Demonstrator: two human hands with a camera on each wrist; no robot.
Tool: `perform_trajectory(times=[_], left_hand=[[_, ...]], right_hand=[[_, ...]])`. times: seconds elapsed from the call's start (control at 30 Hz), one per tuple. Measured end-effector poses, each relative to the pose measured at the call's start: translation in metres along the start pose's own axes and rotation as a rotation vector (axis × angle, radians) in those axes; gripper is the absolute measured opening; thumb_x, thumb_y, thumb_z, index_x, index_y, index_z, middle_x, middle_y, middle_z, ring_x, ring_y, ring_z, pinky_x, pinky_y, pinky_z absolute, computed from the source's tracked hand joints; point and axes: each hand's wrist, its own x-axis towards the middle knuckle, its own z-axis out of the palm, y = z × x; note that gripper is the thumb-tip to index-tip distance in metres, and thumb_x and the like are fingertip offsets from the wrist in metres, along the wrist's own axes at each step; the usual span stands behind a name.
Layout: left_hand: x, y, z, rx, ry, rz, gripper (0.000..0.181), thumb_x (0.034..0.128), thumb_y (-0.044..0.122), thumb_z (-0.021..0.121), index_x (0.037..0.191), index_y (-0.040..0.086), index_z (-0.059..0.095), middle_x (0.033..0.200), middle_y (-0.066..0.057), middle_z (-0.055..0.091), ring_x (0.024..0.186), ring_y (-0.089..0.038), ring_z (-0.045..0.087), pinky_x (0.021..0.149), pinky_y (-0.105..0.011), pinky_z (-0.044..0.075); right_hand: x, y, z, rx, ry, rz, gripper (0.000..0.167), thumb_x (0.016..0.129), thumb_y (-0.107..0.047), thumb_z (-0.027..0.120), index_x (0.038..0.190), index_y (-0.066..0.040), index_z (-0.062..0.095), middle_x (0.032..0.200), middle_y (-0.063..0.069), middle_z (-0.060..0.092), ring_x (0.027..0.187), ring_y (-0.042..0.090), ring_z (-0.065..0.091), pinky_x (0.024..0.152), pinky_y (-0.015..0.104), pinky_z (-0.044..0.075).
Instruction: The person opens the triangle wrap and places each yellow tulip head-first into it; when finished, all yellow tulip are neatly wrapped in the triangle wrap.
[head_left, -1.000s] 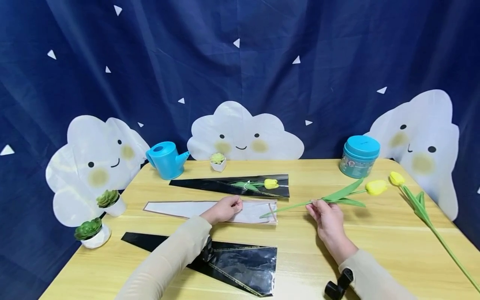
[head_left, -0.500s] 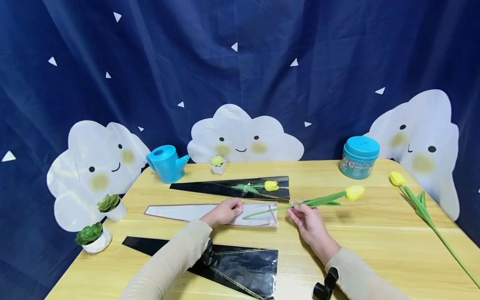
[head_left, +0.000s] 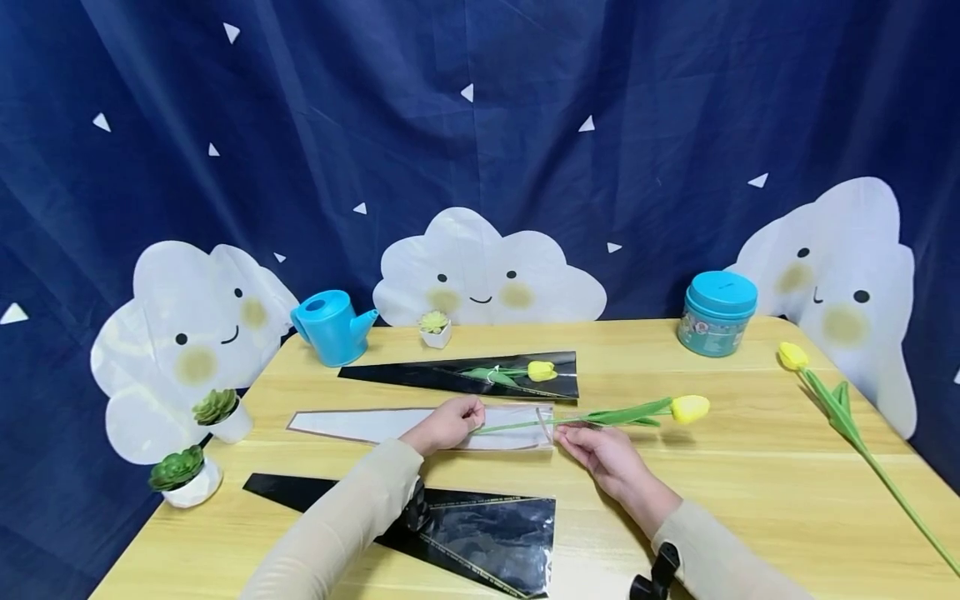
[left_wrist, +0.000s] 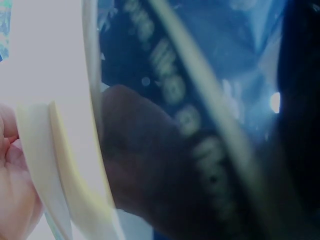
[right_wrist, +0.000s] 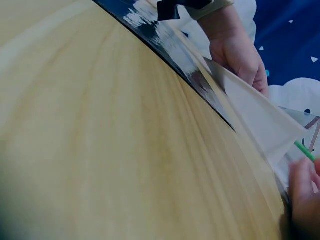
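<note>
In the head view, the right hand [head_left: 611, 457] pinches the green stem of a yellow tulip [head_left: 689, 408] at the right end of a white, brown-edged sleeve [head_left: 345, 421]. The stem lies along the sleeve, its tip near the left hand [head_left: 450, 423], whose curled fingers pinch the sleeve's upper layer. The right wrist view shows the white sleeve [right_wrist: 260, 117] raised at its mouth, the green stem [right_wrist: 304, 150] at that mouth, and the right hand's fingers [right_wrist: 302, 182] beside it. Part of the left hand [left_wrist: 15, 185] shows at the left edge of its wrist view.
A black sleeve with a tulip [head_left: 542, 371] lies behind; another black sleeve [head_left: 495, 533] lies in front. A second loose tulip [head_left: 843, 421] is at the right. A watering can [head_left: 331, 327], a lidded jar [head_left: 717, 314] and small potted plants [head_left: 191, 477] stand around the edges.
The right hand has moved left with the tulip, and the stem now reaches farther over the white sleeve, close to the left hand. The left hand has stayed at the sleeve.
</note>
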Motion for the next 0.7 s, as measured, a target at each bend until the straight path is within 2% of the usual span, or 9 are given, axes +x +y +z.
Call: perform_trajectory(times=[0.13, 0.3, 0.4, 0.5, 0.6, 0.7], left_hand=[[0.001, 0.000, 0.000, 0.022, 0.011, 0.001, 0.015, 0.0949, 0.005, 0.048, 0.080, 0.006, 0.050, 0.074, 0.000, 0.045, 0.068, -0.015, 0.043, 0.065, -0.027, 0.035], [0.002, -0.002, 0.000, 0.014, 0.004, -0.007, 0.015, 0.0958, 0.006, 0.047, 0.081, 0.006, 0.049, 0.074, -0.001, 0.044, 0.066, -0.016, 0.042, 0.064, -0.027, 0.035], [0.002, -0.002, 0.000, 0.001, -0.005, -0.013, 0.016, 0.0963, 0.006, 0.046, 0.081, 0.006, 0.049, 0.073, -0.001, 0.044, 0.065, -0.016, 0.041, 0.063, -0.027, 0.035], [0.001, -0.001, 0.000, 0.003, -0.009, -0.010, 0.016, 0.0964, 0.006, 0.046, 0.080, 0.006, 0.049, 0.073, -0.001, 0.043, 0.065, -0.016, 0.040, 0.062, -0.027, 0.034], [0.000, 0.000, 0.000, 0.016, -0.007, -0.005, 0.017, 0.0963, 0.006, 0.046, 0.080, 0.006, 0.049, 0.073, -0.001, 0.043, 0.065, -0.016, 0.041, 0.062, -0.027, 0.034], [0.000, 0.002, -0.001, 0.024, -0.002, -0.003, 0.017, 0.0958, 0.005, 0.046, 0.080, 0.006, 0.049, 0.073, 0.000, 0.043, 0.066, -0.016, 0.042, 0.063, -0.027, 0.035]], right_hand=[[-0.004, 0.001, -0.003, -0.131, -0.113, 0.024, 0.043, 0.085, 0.011, 0.051, 0.124, 0.023, 0.036, 0.093, 0.007, 0.067, 0.087, 0.012, 0.065, 0.084, 0.024, 0.049], [-0.007, -0.001, -0.004, -0.134, -0.124, 0.008, 0.038, 0.086, 0.011, 0.050, 0.121, 0.021, 0.043, 0.092, 0.007, 0.068, 0.087, 0.011, 0.066, 0.083, 0.024, 0.049], [-0.008, -0.006, -0.006, -0.112, -0.107, -0.006, 0.035, 0.086, 0.011, 0.050, 0.120, 0.018, 0.047, 0.092, 0.008, 0.068, 0.087, 0.013, 0.066, 0.083, 0.023, 0.049], [-0.008, -0.016, -0.010, -0.108, -0.107, -0.031, 0.028, 0.086, 0.010, 0.052, 0.114, 0.009, 0.056, 0.093, 0.007, 0.069, 0.088, 0.014, 0.067, 0.084, 0.024, 0.049], [-0.007, -0.027, -0.015, -0.116, -0.123, -0.080, 0.023, 0.086, 0.010, 0.051, 0.104, 0.000, 0.063, 0.093, 0.006, 0.069, 0.089, 0.014, 0.067, 0.084, 0.024, 0.049], [-0.005, -0.038, -0.021, -0.141, -0.143, -0.141, 0.024, 0.088, 0.010, 0.049, 0.101, -0.004, 0.064, 0.092, 0.002, 0.069, 0.090, 0.012, 0.066, 0.084, 0.023, 0.049]])
